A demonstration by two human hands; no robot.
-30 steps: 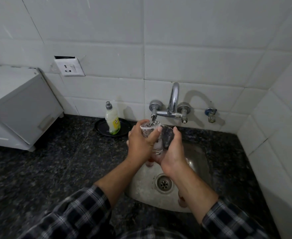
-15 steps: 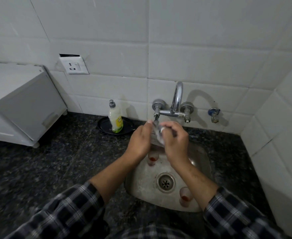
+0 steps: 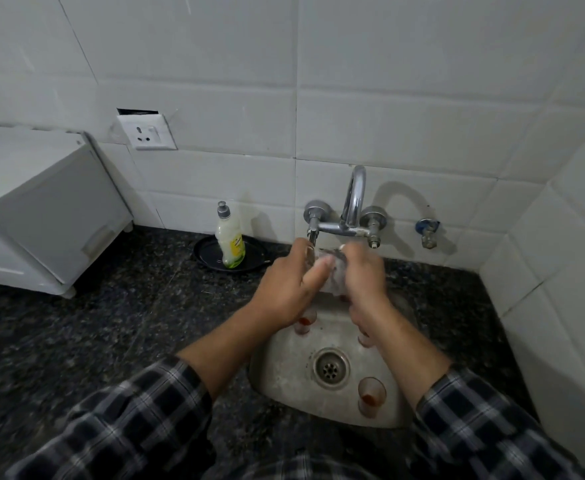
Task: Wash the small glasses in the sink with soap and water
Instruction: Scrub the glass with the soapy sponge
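Head view: both hands meet just under the spout of the wall-mounted tap (image 3: 353,202), above the back of the steel sink (image 3: 284,379). The left hand (image 3: 286,285) has its fingers and thumb curled round a small glass (image 3: 311,258), holding it tilted toward the other hand. The right hand (image 3: 363,271) is closed round a grey, sudsy scrub pad (image 3: 334,271), which is pressed against the glass (the contact area is blurred, so I cannot tell whether the pad goes inside the rim).

Down in the basin 3 more glasses stand upright. 1 with red residue (image 3: 371,396) is right of the drain (image 3: 331,368), 1 with a red base (image 3: 305,322) is half hidden beneath the left hand, and 1 (image 3: 363,339) is mostly covered by the right wrist.

A yellow-green soap bottle (image 3: 229,244) stands on a black dish (image 3: 208,263) on the dark speckled counter (image 3: 111,323), left of the tap. Further left sits a white appliance (image 3: 42,209), with a wall socket (image 3: 147,133) above it. Both sleeves are plaid.
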